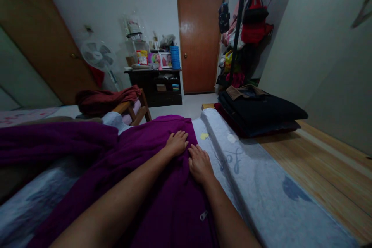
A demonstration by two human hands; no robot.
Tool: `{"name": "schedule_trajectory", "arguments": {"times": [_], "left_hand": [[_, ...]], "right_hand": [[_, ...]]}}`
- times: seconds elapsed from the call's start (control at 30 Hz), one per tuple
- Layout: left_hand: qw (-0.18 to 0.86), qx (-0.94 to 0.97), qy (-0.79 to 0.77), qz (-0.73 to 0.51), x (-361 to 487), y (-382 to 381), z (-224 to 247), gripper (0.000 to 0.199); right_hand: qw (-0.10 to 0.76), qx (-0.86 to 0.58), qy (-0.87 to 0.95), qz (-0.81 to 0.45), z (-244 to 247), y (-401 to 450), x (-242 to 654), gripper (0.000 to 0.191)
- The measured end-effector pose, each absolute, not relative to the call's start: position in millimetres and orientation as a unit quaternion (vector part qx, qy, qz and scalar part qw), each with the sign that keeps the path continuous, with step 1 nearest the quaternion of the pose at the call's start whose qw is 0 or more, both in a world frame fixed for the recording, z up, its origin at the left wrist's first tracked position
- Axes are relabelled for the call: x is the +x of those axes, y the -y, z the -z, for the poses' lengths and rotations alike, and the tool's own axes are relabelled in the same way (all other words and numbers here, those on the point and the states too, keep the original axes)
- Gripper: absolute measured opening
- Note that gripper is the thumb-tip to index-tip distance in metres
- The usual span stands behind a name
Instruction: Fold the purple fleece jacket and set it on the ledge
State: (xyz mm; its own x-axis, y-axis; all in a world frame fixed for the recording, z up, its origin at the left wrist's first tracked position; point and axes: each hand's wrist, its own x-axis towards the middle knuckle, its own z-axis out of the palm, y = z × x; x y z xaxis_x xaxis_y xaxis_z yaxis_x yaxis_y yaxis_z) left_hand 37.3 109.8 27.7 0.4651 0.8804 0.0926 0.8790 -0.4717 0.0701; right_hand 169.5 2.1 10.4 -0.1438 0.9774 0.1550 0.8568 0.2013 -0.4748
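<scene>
A purple garment (151, 135) with a zipper pull (204, 215) near the bottom lies spread over the bed, one sleeve stretching off to the left. My left hand (177, 143) rests on the cloth near its far right part, palm down with the fingers laid out. Just to the right and slightly nearer, my right hand (200, 163) lies flat by the garment's right edge, its fingers pointing forward. The two hands are close together. Neither is wrapped around anything.
Folded dark clothes (261, 110) are stacked at right, beside a patterned mattress (261, 178) and wooden boards (314, 155). Reddish-brown cloth (107, 100) lies at left near a white fan (99, 55). A dark cabinet (145, 95) and a wooden door (200, 42) stand beyond.
</scene>
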Motion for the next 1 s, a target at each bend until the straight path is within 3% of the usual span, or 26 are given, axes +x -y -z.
{"name": "schedule_trajectory", "arguments": {"times": [0.33, 0.47, 0.73, 1.0], "left_hand": [[0.076, 0.847, -0.521, -0.069, -4, -16, -31, 0.044], [0.108, 0.829, -0.546, -0.056, -23, 45, -33, 0.057], [0.249, 0.813, -0.516, -0.107, 3, 156, -48, 0.057], [0.235, 0.805, -0.535, -0.100, 7, 202, -38, 0.062]], "right_hand": [[0.204, -0.620, 0.748, -0.124, -2, -9, 173, 0.048], [0.186, -0.629, 0.746, -0.115, -3, -10, 172, 0.049], [0.123, -0.637, 0.751, -0.124, -18, -13, 169, 0.050], [0.106, -0.633, 0.759, -0.110, -51, 24, 160, 0.038]]}}
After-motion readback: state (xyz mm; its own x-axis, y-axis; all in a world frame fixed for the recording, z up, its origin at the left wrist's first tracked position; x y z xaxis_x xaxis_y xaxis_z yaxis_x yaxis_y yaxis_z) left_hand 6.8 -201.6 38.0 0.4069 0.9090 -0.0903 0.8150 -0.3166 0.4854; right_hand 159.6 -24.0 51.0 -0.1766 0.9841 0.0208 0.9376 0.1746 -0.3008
